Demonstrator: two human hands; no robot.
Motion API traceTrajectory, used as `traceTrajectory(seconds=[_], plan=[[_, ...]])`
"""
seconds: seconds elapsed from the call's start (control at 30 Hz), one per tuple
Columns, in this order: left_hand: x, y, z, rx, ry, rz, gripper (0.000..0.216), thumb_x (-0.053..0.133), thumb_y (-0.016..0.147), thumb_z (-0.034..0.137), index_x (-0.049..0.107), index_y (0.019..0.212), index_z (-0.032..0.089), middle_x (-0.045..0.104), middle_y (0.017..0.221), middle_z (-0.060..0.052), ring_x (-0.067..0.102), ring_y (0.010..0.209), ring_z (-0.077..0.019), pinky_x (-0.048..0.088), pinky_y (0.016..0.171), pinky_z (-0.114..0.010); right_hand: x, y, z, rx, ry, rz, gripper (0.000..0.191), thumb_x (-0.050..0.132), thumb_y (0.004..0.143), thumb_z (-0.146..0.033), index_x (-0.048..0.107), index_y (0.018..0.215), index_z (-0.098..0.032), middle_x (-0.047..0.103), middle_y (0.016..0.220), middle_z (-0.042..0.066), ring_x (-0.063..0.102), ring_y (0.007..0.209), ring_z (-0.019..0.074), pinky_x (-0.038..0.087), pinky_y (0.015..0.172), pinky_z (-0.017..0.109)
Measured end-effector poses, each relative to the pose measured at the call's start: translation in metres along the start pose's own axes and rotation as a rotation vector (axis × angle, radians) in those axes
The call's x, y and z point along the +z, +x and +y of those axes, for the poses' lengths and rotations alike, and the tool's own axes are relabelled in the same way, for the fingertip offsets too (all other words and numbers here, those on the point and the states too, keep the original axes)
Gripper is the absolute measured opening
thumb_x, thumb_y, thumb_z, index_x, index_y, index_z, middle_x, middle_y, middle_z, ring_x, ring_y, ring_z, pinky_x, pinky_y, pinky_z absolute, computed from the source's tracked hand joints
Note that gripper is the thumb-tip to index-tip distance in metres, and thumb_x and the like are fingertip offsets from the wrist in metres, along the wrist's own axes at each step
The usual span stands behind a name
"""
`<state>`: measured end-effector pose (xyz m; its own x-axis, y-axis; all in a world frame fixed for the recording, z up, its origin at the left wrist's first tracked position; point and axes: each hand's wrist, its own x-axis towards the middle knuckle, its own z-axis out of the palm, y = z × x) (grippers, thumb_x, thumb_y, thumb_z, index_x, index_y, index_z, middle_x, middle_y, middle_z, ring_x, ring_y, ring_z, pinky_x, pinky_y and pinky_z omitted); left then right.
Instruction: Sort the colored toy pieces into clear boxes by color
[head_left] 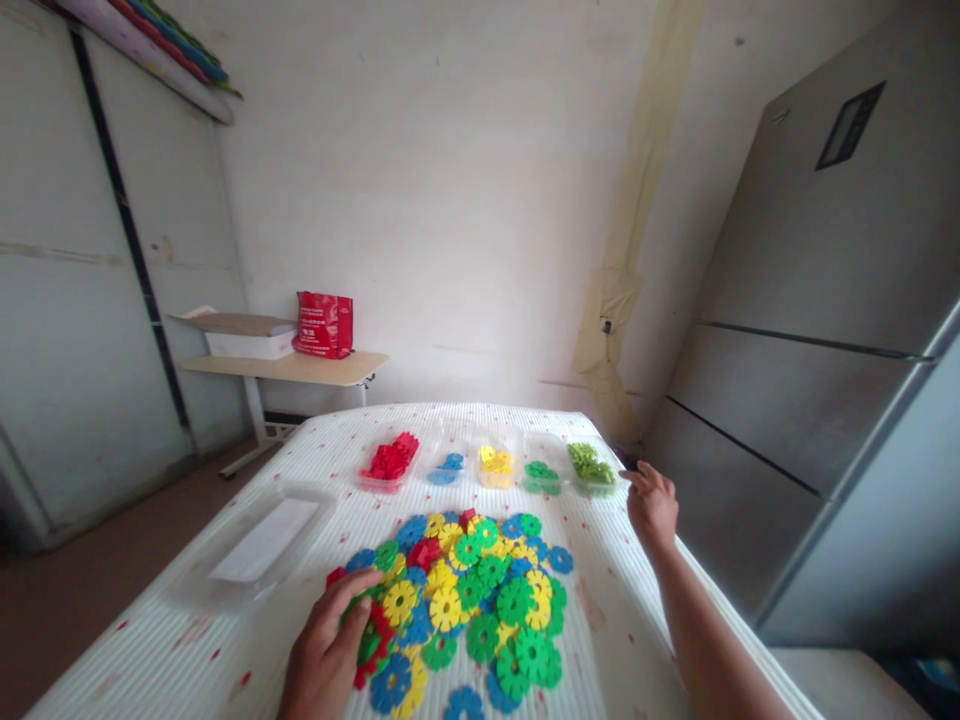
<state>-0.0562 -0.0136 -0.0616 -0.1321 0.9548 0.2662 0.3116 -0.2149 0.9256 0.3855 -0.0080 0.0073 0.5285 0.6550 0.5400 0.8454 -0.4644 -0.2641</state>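
Observation:
A heap of snowflake-shaped plastic discs (491, 571) in green, yellow, blue and red lies in front of me. At its left edge my left hand (326, 640) reaches in, thumb and index finger apart, close to some red discs (380, 632). My right hand (651, 500) hovers by the table's right edge, beside a clear box of light green pieces (591, 464). Its index finger stretches toward that box, the other fingers are bent, and nothing shows in them. To the left stand boxes with red (391, 458), blue (448, 468), yellow (496, 464) and green pieces (542, 476).
A clear plastic tray or lid (319, 515) with a white sheet (266, 540) lies on the left of the clothed table (300, 445). Behind it, a small desk (330, 367) bears a red bag (325, 325) and a white box (251, 343). A grey refrigerator (802, 370) stands at right.

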Motion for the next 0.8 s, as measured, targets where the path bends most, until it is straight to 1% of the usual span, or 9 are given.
traceTrajectory(seconds=[0.07,0.17,0.27,0.4,0.47,0.53,0.63,0.73,0.8], plan=[[0.0,0.0,0.002,-0.003,-0.008,0.007,0.04,0.052,0.067,0.052,0.068,0.089,0.022,0.066,0.103,-0.006,0.057,0.102,-0.027,0.041,0.095,-0.042,0.001,-0.001,-0.004,-0.005,-0.03,-0.045,0.034,0.035,0.086,-0.028,0.064,0.105,-0.03,0.044,0.131,0.004,0.035,0.117,0.0268,0.04,0.082,0.041],[-0.001,-0.001,0.005,-0.011,-0.02,0.014,0.04,0.053,0.067,0.053,0.068,0.088,0.022,0.067,0.103,-0.006,0.057,0.103,-0.0276,0.04,0.096,-0.043,0.003,-0.002,-0.009,-0.02,-0.055,-0.123,0.04,0.03,0.088,-0.044,0.058,0.113,-0.033,0.032,0.139,0.005,0.026,0.124,0.0292,0.037,0.086,0.049],[-0.001,-0.002,0.006,-0.007,-0.026,0.013,0.041,0.054,0.066,0.055,0.069,0.087,0.023,0.067,0.102,-0.005,0.058,0.101,-0.0272,0.041,0.095,-0.042,0.007,-0.002,-0.011,-0.01,-0.072,-0.182,0.044,0.026,0.087,-0.048,0.056,0.115,-0.032,0.026,0.142,0.005,0.02,0.128,0.0312,0.033,0.089,0.052],[0.0,-0.001,0.002,-0.004,-0.041,0.02,0.043,0.054,0.066,0.057,0.068,0.087,0.022,0.067,0.101,-0.006,0.058,0.1,-0.0265,0.04,0.096,-0.042,0.01,-0.002,-0.012,-0.011,-0.069,-0.21,0.045,0.025,0.087,-0.05,0.058,0.113,-0.031,0.025,0.142,0.005,0.019,0.129,0.0307,0.033,0.091,0.052],[0.001,-0.001,0.001,-0.015,-0.056,0.014,0.043,0.054,0.067,0.056,0.068,0.089,0.022,0.067,0.102,-0.007,0.057,0.102,-0.0264,0.039,0.097,-0.042,0.008,-0.002,-0.013,-0.015,-0.065,-0.204,0.045,0.026,0.087,-0.05,0.058,0.113,-0.031,0.026,0.142,0.006,0.021,0.128,0.0307,0.033,0.09,0.052],[0.002,-0.002,0.002,-0.028,-0.077,0.003,0.041,0.053,0.068,0.053,0.067,0.09,0.021,0.066,0.103,-0.007,0.057,0.102,-0.0261,0.038,0.098,-0.043,0.004,-0.003,-0.015,-0.026,-0.06,-0.17,0.045,0.027,0.087,-0.049,0.058,0.113,-0.03,0.028,0.141,0.006,0.024,0.126,0.0311,0.035,0.089,0.052],[0.002,-0.005,0.006,-0.038,-0.117,0.01,0.039,0.053,0.07,0.049,0.066,0.091,0.019,0.065,0.104,-0.008,0.056,0.104,-0.0254,0.036,0.098,-0.042,-0.003,-0.004,-0.023,-0.066,-0.036,-0.049,0.043,0.031,0.087,-0.045,0.058,0.113,-0.025,0.035,0.137,0.009,0.031,0.122,0.0306,0.037,0.088,0.05],[0.002,-0.007,0.01,-0.053,-0.175,0.016,0.041,0.052,0.072,0.048,0.065,0.094,0.017,0.065,0.104,-0.009,0.056,0.104,-0.0255,0.037,0.097,-0.04,-0.006,-0.011,-0.04,-0.205,0.084,0.06,0.039,0.036,0.086,-0.039,0.062,0.105,-0.018,0.046,0.128,0.012,0.039,0.116,0.0281,0.037,0.091,0.045],[0.001,-0.008,0.01,-0.068,-0.219,0.019,0.044,0.052,0.072,0.049,0.064,0.096,0.015,0.065,0.103,-0.01,0.056,0.103,-0.0258,0.039,0.095,-0.039,-0.007,-0.022,-0.057,-0.343,0.238,0.054,0.035,0.038,0.084,-0.036,0.063,0.1,-0.017,0.055,0.117,0.012,0.046,0.11,0.0247,0.038,0.093,0.04]])
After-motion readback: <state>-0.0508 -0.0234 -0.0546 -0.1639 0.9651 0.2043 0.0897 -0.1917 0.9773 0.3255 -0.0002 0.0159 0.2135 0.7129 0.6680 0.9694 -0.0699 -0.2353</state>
